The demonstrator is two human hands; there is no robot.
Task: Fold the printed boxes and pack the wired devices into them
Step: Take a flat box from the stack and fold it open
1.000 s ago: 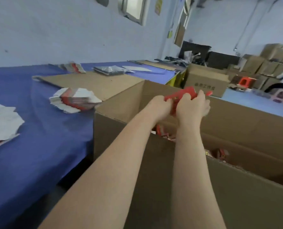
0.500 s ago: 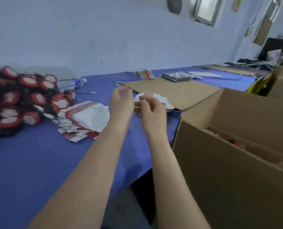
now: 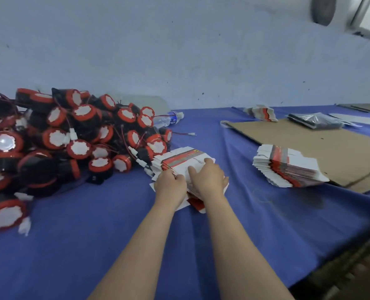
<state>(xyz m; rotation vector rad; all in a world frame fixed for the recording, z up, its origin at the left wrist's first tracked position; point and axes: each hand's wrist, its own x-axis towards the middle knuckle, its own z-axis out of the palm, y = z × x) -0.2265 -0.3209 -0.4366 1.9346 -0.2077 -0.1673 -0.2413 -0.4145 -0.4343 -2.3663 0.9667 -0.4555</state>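
Note:
A fanned stack of flat printed boxes [image 3: 180,159], white with red and grey bands, lies mid-table on the blue cloth. My left hand [image 3: 170,187] is at the stack's near-left edge, its fingers curled onto the top flat box. My right hand [image 3: 209,178] rests on top of the stack with its fingers spread. A big heap of wired devices [image 3: 71,137], round, black and red with white faces, trailing red wires and white plugs, fills the table's left side and touches the stack's far-left corner.
A second stack of flat boxes [image 3: 287,169] lies to the right, partly on a large cardboard sheet [image 3: 322,146]. A smaller stack [image 3: 262,112], a plastic bag [image 3: 313,121] and a water bottle [image 3: 168,120] lie near the wall. The table's edge [image 3: 331,267] runs along the lower right.
The view swung left, away from the big carton. My hands dropped a red packed box there, moved over the table and came down onto the middle stack of flat boxes.

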